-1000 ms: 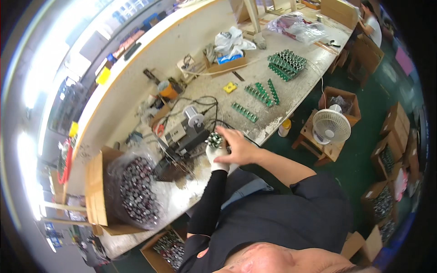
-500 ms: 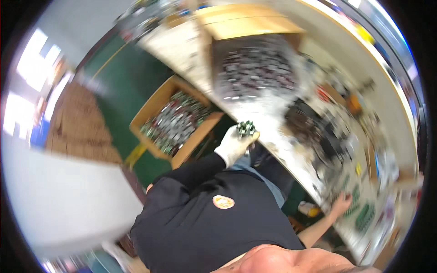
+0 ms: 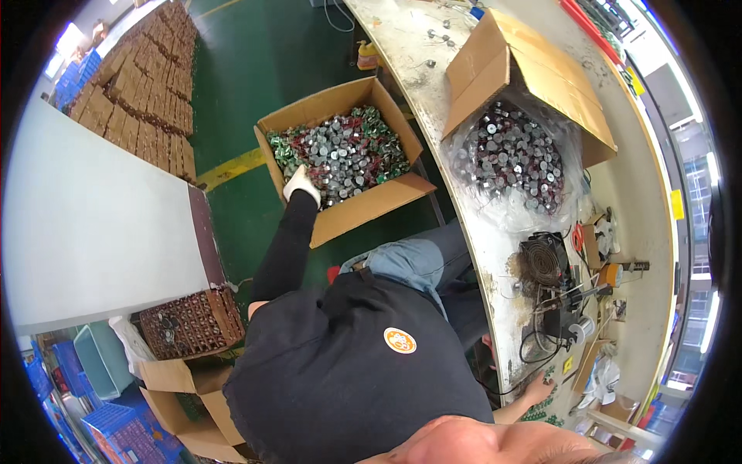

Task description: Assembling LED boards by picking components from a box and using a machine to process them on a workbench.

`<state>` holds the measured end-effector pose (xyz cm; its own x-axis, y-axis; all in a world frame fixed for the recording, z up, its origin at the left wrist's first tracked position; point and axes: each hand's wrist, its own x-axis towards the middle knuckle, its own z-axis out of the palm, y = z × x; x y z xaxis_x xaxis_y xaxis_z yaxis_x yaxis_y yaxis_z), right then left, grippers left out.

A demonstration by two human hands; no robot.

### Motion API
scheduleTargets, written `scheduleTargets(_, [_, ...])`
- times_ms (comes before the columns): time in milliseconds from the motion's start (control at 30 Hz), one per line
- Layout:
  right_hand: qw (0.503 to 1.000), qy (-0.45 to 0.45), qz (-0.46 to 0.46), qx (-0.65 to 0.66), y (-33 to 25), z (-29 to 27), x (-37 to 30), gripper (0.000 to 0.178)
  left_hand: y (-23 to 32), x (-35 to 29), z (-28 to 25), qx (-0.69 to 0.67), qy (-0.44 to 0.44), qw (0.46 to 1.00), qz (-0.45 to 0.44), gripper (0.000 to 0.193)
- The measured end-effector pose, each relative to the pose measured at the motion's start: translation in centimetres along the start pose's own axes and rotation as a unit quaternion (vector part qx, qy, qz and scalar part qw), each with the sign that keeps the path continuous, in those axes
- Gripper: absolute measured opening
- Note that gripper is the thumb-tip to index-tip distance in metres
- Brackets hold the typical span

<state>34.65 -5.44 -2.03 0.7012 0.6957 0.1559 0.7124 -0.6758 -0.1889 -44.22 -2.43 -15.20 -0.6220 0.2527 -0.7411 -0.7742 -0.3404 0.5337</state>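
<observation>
My left hand (image 3: 301, 185), in a white glove, reaches over the near left edge of an open cardboard box (image 3: 363, 215). Inside are many small silver round motor-like parts (image 3: 340, 158), with red wires and small green circuit boards (image 3: 289, 145). The gloved fingertips are down among the parts, and what lies under them is hidden. My right hand (image 3: 536, 388) is bare and rests at the bench's near right end, fingers apart. Beside and beneath its fingers lie green circuit boards (image 3: 550, 402).
On the bench (image 3: 483, 232), a larger cardboard box (image 3: 533, 46) lies open, with silver round parts (image 3: 518, 151) in clear plastic. Soldering gear, a coiled dark pad (image 3: 542, 259) and cables sit nearer. Stacked brown trays (image 3: 139, 100) and a white partition (image 3: 108, 232) stand left.
My left hand has moved left from the bench edge into the box; the cluster of green boards it held is no longer distinguishable in it. The view has turned; my right hand stays near the boards.
</observation>
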Motion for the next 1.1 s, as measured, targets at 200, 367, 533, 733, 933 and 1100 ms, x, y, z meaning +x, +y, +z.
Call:
scheduleTargets(200, [0.999, 0.028, -0.028, 0.014, 0.5, 0.5, -0.6, 0.053, -3.0, -1.2, -2.4, -0.026, -0.149, 0.983, -0.101, 0.028])
scheduleTargets(367, [0.996, 0.061, -0.062, 0.023, 2.4, 2.7, 1.1, 0.038, -4.2, -16.6, 7.5, 0.283, -0.308, 0.895, 0.154, 0.019])
scheduleTargets(533, [0.978, 0.161, 0.024, 0.129, 1.0, 1.4, -0.9, 0.036, -10.5, -20.0, 14.2, 0.478, -0.510, 0.629, 0.340, 0.026])
scheduleTargets(733, [0.606, 0.068, 0.243, 0.754, 3.9, 0.5, -4.3, 0.016, -13.7, -20.3, 20.5, 0.616, -0.492, 0.373, 0.489, 0.018])
scheduleTargets(933, [0.675, 0.087, 0.215, 0.701, 1.4, -2.8, -11.6, 0.024, -14.6, -19.4, 23.1, 0.666, -0.483, 0.213, 0.527, 0.011])
scheduleTargets(1100, [0.732, 0.131, 0.215, 0.633, -2.3, -5.0, -14.6, 0.030, -14.4, -21.9, 22.9, 0.585, -0.544, 0.246, 0.550, 0.009])
